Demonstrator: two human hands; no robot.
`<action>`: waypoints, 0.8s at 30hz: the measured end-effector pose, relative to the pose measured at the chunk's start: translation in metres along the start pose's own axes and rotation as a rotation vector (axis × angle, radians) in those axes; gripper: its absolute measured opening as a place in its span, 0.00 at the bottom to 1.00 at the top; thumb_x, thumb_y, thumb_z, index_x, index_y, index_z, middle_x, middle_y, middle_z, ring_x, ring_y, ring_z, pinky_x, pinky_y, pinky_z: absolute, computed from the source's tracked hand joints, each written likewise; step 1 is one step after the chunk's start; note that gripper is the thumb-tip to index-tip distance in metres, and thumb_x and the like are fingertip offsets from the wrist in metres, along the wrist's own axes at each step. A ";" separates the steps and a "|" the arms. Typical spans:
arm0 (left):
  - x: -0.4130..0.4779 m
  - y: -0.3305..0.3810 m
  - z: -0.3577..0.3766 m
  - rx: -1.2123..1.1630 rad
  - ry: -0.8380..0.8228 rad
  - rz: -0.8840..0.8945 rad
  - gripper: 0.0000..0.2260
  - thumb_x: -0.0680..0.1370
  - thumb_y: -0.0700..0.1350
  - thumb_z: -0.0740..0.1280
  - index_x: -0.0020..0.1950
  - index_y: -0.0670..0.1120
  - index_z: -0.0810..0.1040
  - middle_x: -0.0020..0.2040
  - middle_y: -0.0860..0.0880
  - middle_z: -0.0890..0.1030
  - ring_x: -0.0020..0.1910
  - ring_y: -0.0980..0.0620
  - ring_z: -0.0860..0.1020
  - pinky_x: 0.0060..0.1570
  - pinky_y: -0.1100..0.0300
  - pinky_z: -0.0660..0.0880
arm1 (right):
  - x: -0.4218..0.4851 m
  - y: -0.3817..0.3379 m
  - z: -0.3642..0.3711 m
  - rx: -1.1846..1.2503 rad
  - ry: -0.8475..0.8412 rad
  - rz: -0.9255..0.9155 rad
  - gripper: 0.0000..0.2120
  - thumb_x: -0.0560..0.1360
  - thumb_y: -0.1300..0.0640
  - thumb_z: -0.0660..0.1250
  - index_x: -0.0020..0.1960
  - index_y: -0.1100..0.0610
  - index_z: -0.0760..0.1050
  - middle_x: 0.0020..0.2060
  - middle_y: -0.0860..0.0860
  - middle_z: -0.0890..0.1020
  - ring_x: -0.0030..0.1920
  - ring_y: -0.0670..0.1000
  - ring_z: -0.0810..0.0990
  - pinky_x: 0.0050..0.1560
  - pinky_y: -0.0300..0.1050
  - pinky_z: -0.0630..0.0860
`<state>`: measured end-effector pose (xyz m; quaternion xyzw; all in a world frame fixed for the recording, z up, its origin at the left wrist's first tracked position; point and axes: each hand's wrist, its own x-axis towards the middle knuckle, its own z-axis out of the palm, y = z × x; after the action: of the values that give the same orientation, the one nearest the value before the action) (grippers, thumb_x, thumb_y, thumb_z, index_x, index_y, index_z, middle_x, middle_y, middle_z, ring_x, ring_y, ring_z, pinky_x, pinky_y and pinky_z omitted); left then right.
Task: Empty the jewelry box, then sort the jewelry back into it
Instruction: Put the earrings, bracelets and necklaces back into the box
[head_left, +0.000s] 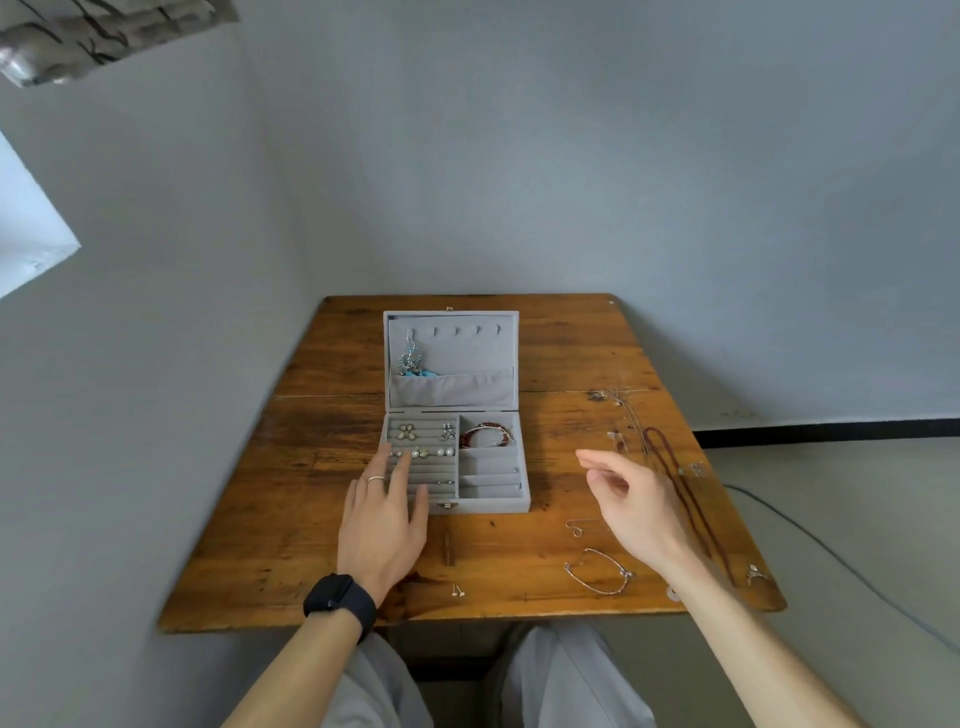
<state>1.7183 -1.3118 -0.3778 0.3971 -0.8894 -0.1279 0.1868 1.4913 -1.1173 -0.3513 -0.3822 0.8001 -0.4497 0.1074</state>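
Note:
A grey velvet jewelry box (493, 501) stands open on the wooden table (322, 415). Its ring rows hold several earrings (423, 452), and a red bracelet (485, 435) lies in the top right compartment. A silver and turquoise necklace (410, 361) hangs from a hook in the lid. My left hand (387, 512) rests flat on the box's front left corner, fingers straight over the ring rows. My right hand (631, 499) hovers to the right of the box with loosely curled fingers and holds nothing. A dark red bead necklace (691, 499) lies on the table just beyond it.
Loose on the table's right side are a silver bracelet (597, 571), a thin chain (626, 415), a small hook piece (576, 529), a stud earring (457, 591) and a ring (756, 574) by the right edge. Grey walls close in behind and on the left.

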 end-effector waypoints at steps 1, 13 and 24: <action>-0.003 0.006 0.001 -0.002 0.013 0.049 0.24 0.82 0.51 0.64 0.76 0.47 0.67 0.78 0.43 0.63 0.75 0.42 0.65 0.73 0.44 0.65 | -0.009 0.001 -0.005 0.012 0.020 0.009 0.15 0.79 0.62 0.66 0.62 0.49 0.80 0.55 0.41 0.83 0.55 0.36 0.79 0.51 0.21 0.70; -0.026 0.079 0.040 0.078 -0.215 0.322 0.28 0.84 0.58 0.51 0.82 0.51 0.50 0.82 0.53 0.53 0.80 0.54 0.47 0.77 0.55 0.42 | -0.104 0.029 -0.005 -0.265 0.056 -0.030 0.13 0.76 0.56 0.71 0.61 0.51 0.82 0.52 0.42 0.82 0.54 0.45 0.79 0.57 0.38 0.71; -0.030 0.079 0.044 0.099 -0.250 0.310 0.27 0.85 0.57 0.49 0.82 0.50 0.47 0.82 0.53 0.49 0.80 0.54 0.45 0.77 0.53 0.41 | -0.121 0.051 0.012 -0.443 0.059 -0.215 0.12 0.69 0.60 0.79 0.52 0.55 0.85 0.49 0.46 0.84 0.50 0.49 0.80 0.47 0.45 0.82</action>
<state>1.6661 -1.2340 -0.3943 0.2453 -0.9613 -0.1023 0.0725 1.5546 -1.0239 -0.4201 -0.4663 0.8365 -0.2832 -0.0508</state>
